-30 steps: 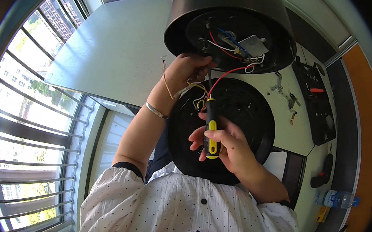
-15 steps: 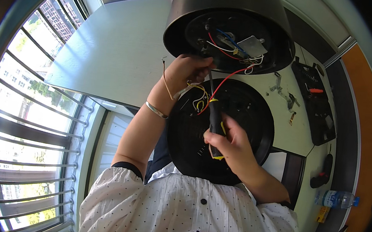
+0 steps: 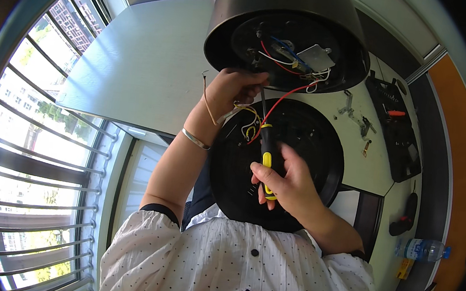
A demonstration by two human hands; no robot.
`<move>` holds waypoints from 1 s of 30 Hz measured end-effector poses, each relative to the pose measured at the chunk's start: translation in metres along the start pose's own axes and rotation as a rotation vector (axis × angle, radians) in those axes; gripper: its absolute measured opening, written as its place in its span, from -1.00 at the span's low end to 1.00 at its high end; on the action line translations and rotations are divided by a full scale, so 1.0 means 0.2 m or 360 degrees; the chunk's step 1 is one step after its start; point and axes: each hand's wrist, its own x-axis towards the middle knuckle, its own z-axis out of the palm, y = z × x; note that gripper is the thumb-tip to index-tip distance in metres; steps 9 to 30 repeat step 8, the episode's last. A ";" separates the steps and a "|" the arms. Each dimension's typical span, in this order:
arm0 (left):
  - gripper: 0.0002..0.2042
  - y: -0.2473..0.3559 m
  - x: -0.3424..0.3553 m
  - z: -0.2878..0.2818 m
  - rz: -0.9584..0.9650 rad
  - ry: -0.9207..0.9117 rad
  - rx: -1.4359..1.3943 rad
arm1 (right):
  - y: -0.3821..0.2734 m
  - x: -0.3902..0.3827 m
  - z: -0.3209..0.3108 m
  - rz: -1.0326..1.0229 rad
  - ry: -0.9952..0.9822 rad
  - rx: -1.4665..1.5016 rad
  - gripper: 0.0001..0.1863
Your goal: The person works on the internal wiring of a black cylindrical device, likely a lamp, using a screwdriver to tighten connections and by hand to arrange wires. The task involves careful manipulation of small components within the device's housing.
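Right hand (image 3: 288, 182) wrapped around the black-and-yellow handle of a screwdriver (image 3: 266, 154), fingers curled shut on it, thumb along the side. Shaft ran up from the fist, tip lost among the wiring at the rim of the round black metal lamp housing (image 3: 268, 14). Left hand (image 3: 232, 92) raised to that same rim, fingers bunched closed at the edge just beside the shaft, seemingly pinching thin yellow and white wires (image 3: 247, 119), though too small to tell for sure. Silver bangle (image 3: 195, 139) sat on the left wrist.

Counted: one screwdriver, gripped low on the handle. One housing, open side facing the camera, with one white rectangular block (image 3: 315, 57) inside it. One red wire (image 3: 282, 100) looped down from housing towards the screwdriver; one blue wire (image 3: 287, 48) inside. One flat round black plate (image 3: 299, 152) lay below the housing, behind both hands, on the pale grey table (image 3: 140, 63). One black open tool case (image 3: 397, 133) at the right, well apart. One plastic water bottle (image 3: 422, 249) further right.
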 end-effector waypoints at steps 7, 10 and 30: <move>-0.81 -0.04 0.03 -0.04 -0.0011 -0.0134 -0.0262 | 0.04 0.02 -0.02 -0.0091 -0.0379 0.0553 -0.45; -0.80 -0.04 0.04 -0.05 -0.0005 -0.0182 -0.0276 | 0.02 0.01 -0.03 -0.0112 -0.0371 0.0366 -0.39; -0.80 -0.04 0.04 -0.05 -0.0005 -0.0182 -0.0276 | 0.02 0.01 -0.03 -0.0112 -0.0371 0.0366 -0.39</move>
